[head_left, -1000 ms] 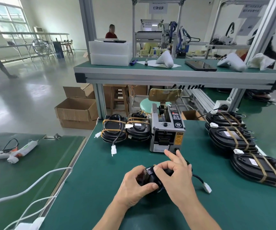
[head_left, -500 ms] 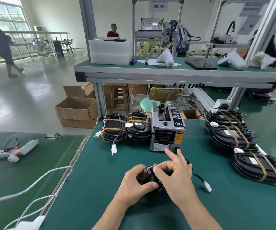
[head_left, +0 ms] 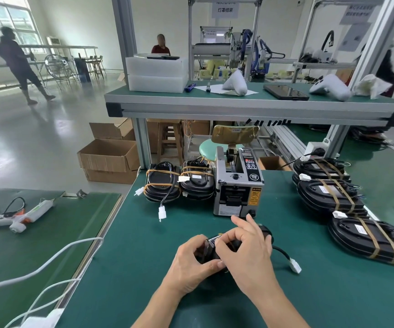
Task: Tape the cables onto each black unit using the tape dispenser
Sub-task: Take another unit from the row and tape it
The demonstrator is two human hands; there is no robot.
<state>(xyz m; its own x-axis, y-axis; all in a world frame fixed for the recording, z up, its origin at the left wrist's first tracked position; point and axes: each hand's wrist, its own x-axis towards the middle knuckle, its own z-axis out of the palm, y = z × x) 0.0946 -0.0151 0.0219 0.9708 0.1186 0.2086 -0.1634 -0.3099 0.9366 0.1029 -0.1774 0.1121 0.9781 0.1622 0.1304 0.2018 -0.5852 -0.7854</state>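
Observation:
A black unit (head_left: 209, 250) lies on the green mat near the front edge, mostly hidden under both hands. My left hand (head_left: 191, 261) grips its left end, thumb on top. My right hand (head_left: 245, 252) lies over the unit, its fingertips pressing on the top at a strip of tape. The unit's black cable runs right to a white connector (head_left: 295, 265). Just behind the hands stands the grey tape dispenser (head_left: 238, 183). Left of it sit two taped black units (head_left: 162, 185) (head_left: 198, 183). Three more taped units (head_left: 328, 195) lie along the right.
A raised shelf (head_left: 250, 107) spans the bench overhead, carrying foam blocks, a tablet and white parts. A glue gun (head_left: 18, 215) and white cables (head_left: 49, 263) lie on the lower table at left. Cardboard boxes (head_left: 108, 159) stand on the floor. People are in the background.
My hands stay on the black unit with only slight finger shifts. A person in the background has walked across the floor at far left.

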